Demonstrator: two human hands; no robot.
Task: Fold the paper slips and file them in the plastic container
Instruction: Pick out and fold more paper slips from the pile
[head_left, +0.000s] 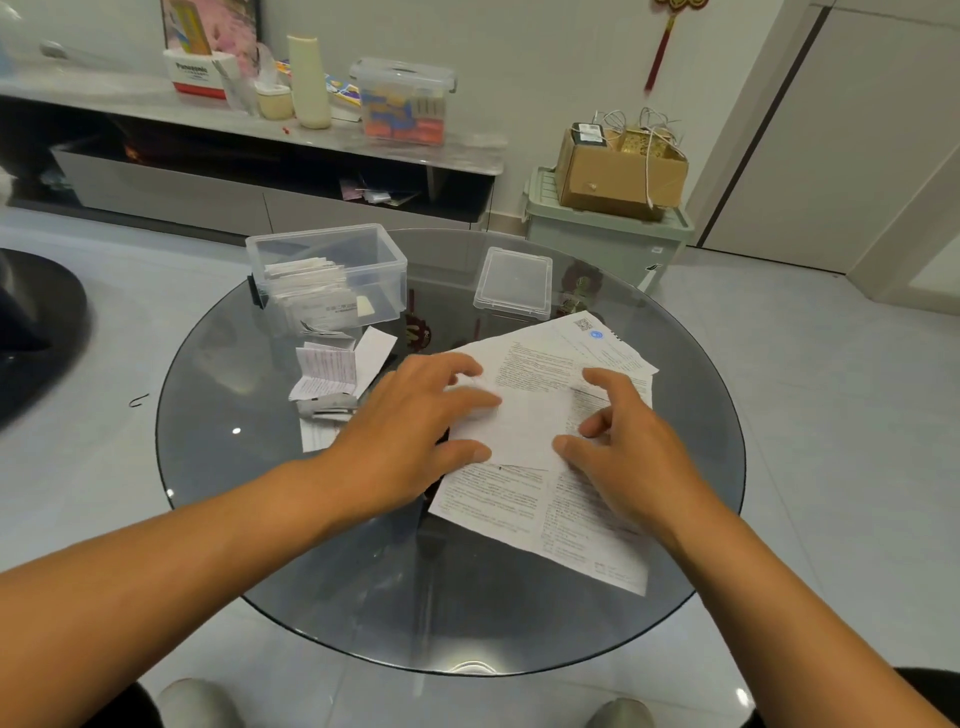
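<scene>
A small folded white slip (524, 421) lies on top of a spread of large printed sheets (519, 499) on the round glass table (249, 467). My left hand (410, 431) rests on the slip's left side with fingers stretched over it. My right hand (618, 441) touches its right edge, fingers loosely curled. The clear plastic container (384, 260) stands at the table's far left, with several folded slips (306, 286) filed upright inside. Its lid (514, 283) lies apart to the right.
More folded and loose slips (332, 379) lie on the table left of my left hand. Beyond the table are a low TV cabinet (208, 192) with bottles and boxes, and a green bin (608, 234) carrying a cardboard box.
</scene>
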